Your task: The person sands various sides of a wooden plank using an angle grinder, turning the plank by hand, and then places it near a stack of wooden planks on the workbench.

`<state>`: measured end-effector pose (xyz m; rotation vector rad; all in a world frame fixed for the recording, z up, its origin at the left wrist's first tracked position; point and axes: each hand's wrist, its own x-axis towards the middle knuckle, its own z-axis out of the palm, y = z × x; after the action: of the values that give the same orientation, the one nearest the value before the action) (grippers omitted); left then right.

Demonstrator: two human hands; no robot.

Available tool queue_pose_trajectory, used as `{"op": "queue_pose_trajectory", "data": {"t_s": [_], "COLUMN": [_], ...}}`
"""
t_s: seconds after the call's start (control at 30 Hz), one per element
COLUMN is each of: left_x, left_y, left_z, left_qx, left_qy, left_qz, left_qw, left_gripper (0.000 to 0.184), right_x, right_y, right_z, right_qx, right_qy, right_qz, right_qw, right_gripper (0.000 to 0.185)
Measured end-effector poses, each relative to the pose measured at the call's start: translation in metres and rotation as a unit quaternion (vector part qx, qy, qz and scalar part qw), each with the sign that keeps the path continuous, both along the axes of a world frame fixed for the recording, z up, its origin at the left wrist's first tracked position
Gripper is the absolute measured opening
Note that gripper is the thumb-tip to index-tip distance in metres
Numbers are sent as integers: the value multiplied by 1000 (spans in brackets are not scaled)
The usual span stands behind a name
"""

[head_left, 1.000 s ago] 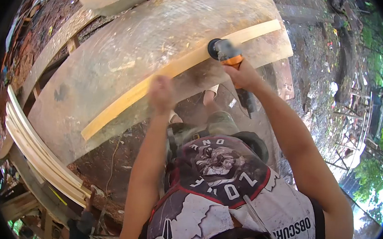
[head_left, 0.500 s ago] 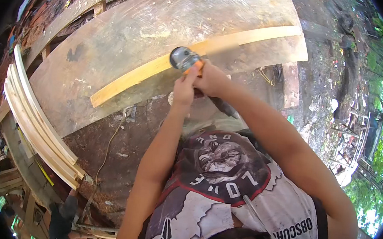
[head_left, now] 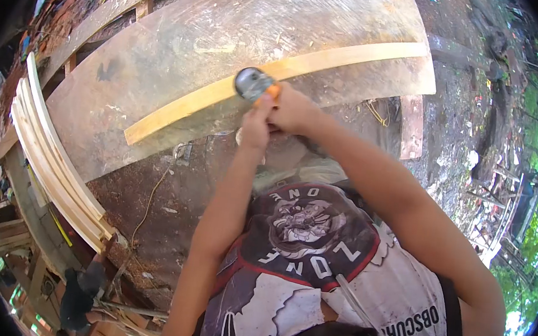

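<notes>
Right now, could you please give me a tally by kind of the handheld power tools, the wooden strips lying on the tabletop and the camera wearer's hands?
Orange angle grinder: 1
Long wooden strip on the tabletop: 1
Wearer's hands, left hand and right hand: 2
Total: 4

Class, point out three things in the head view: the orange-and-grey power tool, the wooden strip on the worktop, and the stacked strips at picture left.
Power tool (head_left: 251, 83), head view: on its grey head.
Wooden strip (head_left: 310, 63), head view: on its upper face.
Stacked strips (head_left: 51, 162), head view: about midway along.
</notes>
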<state>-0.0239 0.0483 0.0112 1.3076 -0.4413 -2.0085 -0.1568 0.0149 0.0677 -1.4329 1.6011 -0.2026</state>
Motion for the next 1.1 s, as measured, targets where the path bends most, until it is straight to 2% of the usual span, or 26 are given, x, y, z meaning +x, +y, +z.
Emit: {"op": "queue_pose_trajectory", "data": {"t_s": [0.03, 0.13, 0.27, 0.37, 0.47, 0.53, 0.57, 0.6, 0.63, 0.7, 0.73, 0.8, 0.83, 0.9, 0.93, 1.0, 1.07, 1.1], "left_x": [-20, -80, -140, -192, -238, -264, -263, -259, -256, -238, -222, -195, -182, -163, -165, -169, -174, -176], "left_y": [-2, -12, -25, -37, -47, -56, -57, -58, -58, -58, -59, -57, -56, -53, -55, -57, -57, -56], "left_z": [5, 19, 8, 14, 4, 17, 31, 14, -3, -22, 4, -20, -26, -32, -30, -24, -18, -17], "left_qx": [1, 26, 8, -7, -24, -21, -153, -271, -375, -452, -440, -375, -378, -422, -421, -387, -380, -375], "left_qy": [-4, 14, 3, -21, -40, -57, -197, -283, -383, -468, -506, -571, -573, -553, -555, -510, -523, -533], "left_qz": [2, -11, -66, -123, -163, -209, -289, -310, -311, -267, -271, -271, -270, -366, -365, -359, -367, -378], "left_qw": [1000, 1000, 998, 992, 986, 976, 924, 866, 785, 710, 691, 678, 676, 619, 618, 679, 668, 658], "left_gripper": [55, 52, 59, 60, 63, 66, 64, 61, 59, 53, 52, 53, 53, 54, 54, 53, 51, 50], "right_x": [-21, -86, -146, -198, -233, -261, -279, -300, -320, -352, -367, -404, -422, -441, -449, -472, -491, -494], "right_y": [2, 7, 8, 10, 2, -5, -10, -10, -10, -9, -9, -9, -8, -10, -10, -15, -19, -18], "right_z": [16, -31, -30, -38, -16, 16, 21, 15, 2, -5, -5, -20, -25, -12, -8, -17, -31, -34], "right_qx": [12, 8, 8, 13, -26, 25, 52, 49, 29, 22, 32, 17, 9, 21, 35, 54, 31, -47], "right_qy": [12, 10, -23, -46, -104, -179, -96, -90, -59, -36, -42, -45, -35, -10, 19, 5, 50, 23], "right_qz": [-23, -56, -120, -159, -194, -221, -221, -232, -229, -243, -263, -284, -288, -301, -312, -319, -351, -342], "right_qw": [1000, 998, 992, 986, 975, 958, 969, 967, 971, 969, 963, 958, 957, 953, 949, 946, 935, 938], "right_gripper": [60, 67, 67, 57, 47, 44, 45, 45, 45, 44, 43, 40, 39, 39, 39, 37, 34, 33]}}
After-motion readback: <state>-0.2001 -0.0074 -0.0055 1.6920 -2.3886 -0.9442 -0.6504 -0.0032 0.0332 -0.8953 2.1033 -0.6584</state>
